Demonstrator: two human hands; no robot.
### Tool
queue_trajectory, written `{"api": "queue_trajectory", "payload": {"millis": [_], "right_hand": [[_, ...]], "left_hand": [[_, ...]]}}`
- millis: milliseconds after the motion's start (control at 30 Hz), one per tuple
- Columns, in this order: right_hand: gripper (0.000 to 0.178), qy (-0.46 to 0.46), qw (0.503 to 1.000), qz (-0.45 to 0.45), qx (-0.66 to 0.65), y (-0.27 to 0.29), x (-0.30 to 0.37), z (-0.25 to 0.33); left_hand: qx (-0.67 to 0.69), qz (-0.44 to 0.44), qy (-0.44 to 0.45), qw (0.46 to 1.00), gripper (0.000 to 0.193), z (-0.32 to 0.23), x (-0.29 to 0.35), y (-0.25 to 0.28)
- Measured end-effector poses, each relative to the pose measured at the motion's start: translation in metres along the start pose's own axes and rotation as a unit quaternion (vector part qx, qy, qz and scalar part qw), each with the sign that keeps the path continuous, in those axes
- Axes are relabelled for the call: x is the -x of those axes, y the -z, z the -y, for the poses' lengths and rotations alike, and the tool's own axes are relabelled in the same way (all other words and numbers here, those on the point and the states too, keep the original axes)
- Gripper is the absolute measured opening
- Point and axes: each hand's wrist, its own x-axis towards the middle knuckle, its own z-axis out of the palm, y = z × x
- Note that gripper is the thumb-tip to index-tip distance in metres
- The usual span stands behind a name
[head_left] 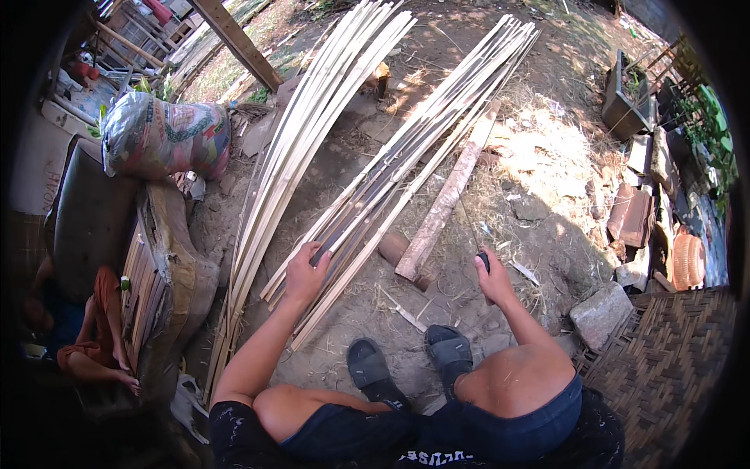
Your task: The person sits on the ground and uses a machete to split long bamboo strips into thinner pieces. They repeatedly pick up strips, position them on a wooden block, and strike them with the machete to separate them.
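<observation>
My left hand (306, 273) is closed at the near end of a loose bundle of bamboo strips (406, 164), gripping a dark strip among paler ones. In my right hand (494, 281) is a knife (483, 259), its dark handle inside my fist and its thin blade pointing away from me. Between the hands a rough wooden plank (445, 207) slants away, its near end resting on a short round log (397, 248). A second, paler bundle of strips (289, 156) lies left of my left hand.
Shavings (547, 148) litter the ground beyond the plank. A stuffed plastic sack (168, 137) sits at the left, near another person's bent leg (105, 313). At the right are a stone block (601, 315), a woven bamboo mat (672, 359) and a planter box (625, 98).
</observation>
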Motion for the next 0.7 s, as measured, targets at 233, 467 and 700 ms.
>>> {"api": "queue_trajectory", "payload": {"millis": [233,467,700], "right_hand": [[0.051,-0.113,0.978,0.143,-0.098,-0.008,0.025,0.021],[0.046,0.264,0.923,0.274,0.053,-0.015,0.051,0.039],[0.049,0.275,0.879,0.387,0.039,-0.03,0.072,0.05]], "left_hand": [[0.071,-0.021,-0.027,0.997,0.021,-0.016,-0.048,0.014],[0.084,0.086,0.008,0.993,0.027,-0.066,-0.082,-0.044],[0.186,0.233,0.054,0.953,0.037,-0.074,-0.089,-0.161]]}}
